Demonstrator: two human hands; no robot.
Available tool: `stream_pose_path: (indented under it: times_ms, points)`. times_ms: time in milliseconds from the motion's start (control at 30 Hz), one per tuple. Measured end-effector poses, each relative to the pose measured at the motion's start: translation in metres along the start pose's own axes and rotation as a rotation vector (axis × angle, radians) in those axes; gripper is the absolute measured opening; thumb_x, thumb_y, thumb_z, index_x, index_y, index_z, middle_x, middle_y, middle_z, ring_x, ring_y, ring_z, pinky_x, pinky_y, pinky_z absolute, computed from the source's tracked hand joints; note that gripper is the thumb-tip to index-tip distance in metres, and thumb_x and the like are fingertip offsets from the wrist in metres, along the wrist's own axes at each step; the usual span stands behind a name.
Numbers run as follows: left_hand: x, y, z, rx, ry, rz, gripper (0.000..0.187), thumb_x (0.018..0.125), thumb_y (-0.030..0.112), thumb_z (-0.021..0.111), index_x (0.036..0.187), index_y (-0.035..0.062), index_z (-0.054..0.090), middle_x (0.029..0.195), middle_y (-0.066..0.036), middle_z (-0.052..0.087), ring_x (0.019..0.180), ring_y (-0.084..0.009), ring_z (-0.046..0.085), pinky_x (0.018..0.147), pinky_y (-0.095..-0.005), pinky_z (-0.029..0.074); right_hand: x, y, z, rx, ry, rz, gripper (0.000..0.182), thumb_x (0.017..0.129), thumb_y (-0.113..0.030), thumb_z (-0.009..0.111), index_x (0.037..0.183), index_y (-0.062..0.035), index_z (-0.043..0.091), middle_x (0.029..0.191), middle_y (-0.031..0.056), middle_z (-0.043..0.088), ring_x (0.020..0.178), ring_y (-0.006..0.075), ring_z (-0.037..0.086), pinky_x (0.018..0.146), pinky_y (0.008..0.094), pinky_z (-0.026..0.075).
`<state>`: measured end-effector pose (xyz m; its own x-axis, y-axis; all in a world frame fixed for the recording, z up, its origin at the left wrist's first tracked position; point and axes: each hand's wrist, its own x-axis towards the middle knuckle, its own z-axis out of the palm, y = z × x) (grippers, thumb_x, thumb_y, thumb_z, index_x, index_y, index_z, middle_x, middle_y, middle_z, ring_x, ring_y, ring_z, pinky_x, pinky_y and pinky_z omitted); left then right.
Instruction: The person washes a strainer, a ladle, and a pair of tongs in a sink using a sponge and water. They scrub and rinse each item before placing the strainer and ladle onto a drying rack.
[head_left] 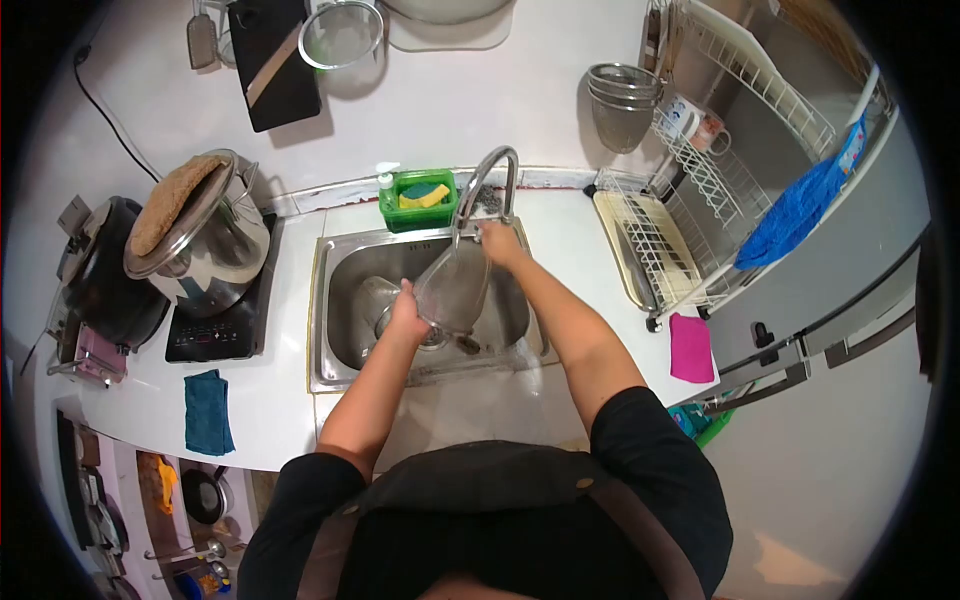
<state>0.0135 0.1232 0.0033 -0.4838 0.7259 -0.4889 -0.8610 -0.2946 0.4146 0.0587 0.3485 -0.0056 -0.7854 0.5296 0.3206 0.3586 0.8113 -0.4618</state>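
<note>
Over the steel sink [318, 345], my left hand [407, 318] grips the lower left side of a see-through, rounded vessel [458, 285], which looks like a fine mesh strainer. It is tilted under the curved tap [514, 175]. Close to the base of the tap, my right hand [499, 246] has its fingers closed near the vessel's upper end. Whether they hold its edge or the tap lever is hidden. Another clear, rounded item [375, 298] lies in the basin on the left, partly behind my left hand.
Behind the sink, a green basket [397, 217] holds a yellow-green sponge [424, 196]. A steel pot [215, 262] stands on an induction cooker [212, 338] at left, near a blue cloth [208, 412]. A wire dish rack [690, 255] and pink cloth [691, 348] are at right.
</note>
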Motion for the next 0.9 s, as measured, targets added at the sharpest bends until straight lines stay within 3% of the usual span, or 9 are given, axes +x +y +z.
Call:
stream_pose_path:
  times_ms: [167, 233, 300, 367, 433, 500, 567, 733, 900]
  points:
    - [-0.031, 0.016, -0.006, 0.092, -0.188, 0.059, 0.04, 0.084, 0.033, 0.049, 0.109, 0.0004, 0.047, 0.11, -0.014, 0.052, 0.098, -0.0277, 0.052, 0.086, -0.042, 0.041, -0.029, 0.015, 0.009, -0.75, -0.08, -0.563, 0.049, 0.073, -0.014, 0.053, 0.12, -0.01, 0.041, 0.125, 0.0113, 0.042, 0.103, 0.0253, 0.051, 0.084, 0.0416, 0.04]
    - [-0.039, 0.016, -0.003, 0.217, -0.158, 0.136, 0.038, 0.081, 0.028, 0.054, 0.108, 0.0003, 0.047, 0.106, -0.012, 0.053, 0.094, -0.0248, 0.053, 0.083, -0.0391, 0.043, -0.015, -0.007, -0.005, -0.805, -0.861, -0.272, 0.045, 0.075, -0.022, 0.052, 0.118, -0.0126, 0.045, 0.119, 0.0106, 0.048, 0.104, 0.024, 0.051, 0.086, 0.0416, 0.039]
    - [-0.046, 0.015, 0.0, 0.342, -0.123, 0.203, 0.038, 0.079, 0.023, 0.059, 0.106, 0.0001, 0.048, 0.103, -0.009, 0.055, 0.09, -0.0218, 0.055, 0.08, -0.0363, 0.045, 0.001, -0.032, -0.019, -0.643, -0.874, -0.077, 0.041, 0.078, -0.031, 0.051, 0.115, -0.0142, 0.05, 0.111, 0.008, 0.055, 0.102, 0.0233, 0.052, 0.087, 0.0389, 0.038]
    - [-0.053, 0.013, 0.003, 0.891, -0.109, 0.29, 0.032, 0.073, 0.02, 0.064, 0.097, 0.0017, 0.052, 0.092, -0.006, 0.058, 0.08, -0.0171, 0.055, 0.071, -0.0304, 0.045, 0.011, -0.035, -0.024, 0.134, -0.559, -0.016, 0.044, 0.078, -0.044, 0.051, 0.111, -0.0145, 0.053, 0.103, 0.0056, 0.059, 0.095, 0.0212, 0.055, 0.082, 0.035, 0.04]
    - [-0.053, 0.011, 0.001, 1.165, -0.156, 0.465, 0.032, 0.068, 0.022, 0.067, 0.09, 0.0039, 0.054, 0.083, -0.006, 0.059, 0.076, -0.0193, 0.057, 0.065, -0.0325, 0.044, 0.007, -0.063, -0.042, 0.408, -0.762, 0.078, 0.052, 0.078, -0.048, 0.05, 0.115, -0.0107, 0.05, 0.1, 0.0047, 0.059, 0.091, 0.0167, 0.055, 0.078, 0.0322, 0.041]
    - [-0.058, 0.01, 0.001, 1.449, -0.225, 0.637, 0.032, 0.062, 0.024, 0.071, 0.083, 0.0062, 0.055, 0.075, -0.006, 0.06, 0.072, -0.0214, 0.058, 0.06, -0.0346, 0.043, -0.023, -0.108, -0.068, 0.69, -0.66, 0.112, 0.04, 0.08, -0.04, 0.053, 0.096, -0.0036, 0.053, 0.079, 0.0026, 0.057, 0.077, 0.0104, 0.052, 0.068, 0.0224, 0.041]
    - [-0.068, 0.011, 0.007, 1.804, -0.089, 0.674, 0.024, 0.062, 0.02, 0.068, 0.083, 0.0127, 0.06, 0.071, -0.005, 0.06, 0.067, -0.0224, 0.057, 0.062, -0.0307, 0.042, -0.03, -0.113, -0.058, 0.899, -0.671, -0.122, 0.047, 0.073, -0.033, 0.064, 0.109, -0.0058, 0.049, 0.087, 0.0025, 0.059, 0.082, 0.0105, 0.053, 0.071, 0.0237, 0.042]
    - [-0.078, 0.017, -0.004, 2.07, -0.021, 0.933, 0.02, 0.062, 0.014, 0.064, 0.082, 0.0179, 0.062, 0.075, -0.004, 0.06, 0.078, -0.0251, 0.056, 0.067, -0.0344, 0.042, -0.052, -0.125, -0.084, 0.369, -0.53, -0.294, 0.037, 0.068, -0.032, 0.069, 0.088, -0.002, 0.061, 0.071, 0.0069, 0.062, 0.067, 0.0119, 0.058, 0.061, 0.0241, 0.046]
    - [-0.07, 0.023, -0.012, 2.183, -0.072, 1.036, 0.019, 0.064, 0.016, 0.063, 0.083, 0.0186, 0.063, 0.078, -0.001, 0.059, 0.087, -0.0205, 0.053, 0.083, -0.0381, 0.035, -0.068, -0.113, -0.088, 0.357, -0.352, -0.325, 0.024, 0.064, -0.027, 0.068, 0.072, -0.005, 0.063, 0.06, 0.0075, 0.06, 0.055, 0.0174, 0.058, 0.056, 0.028, 0.046]
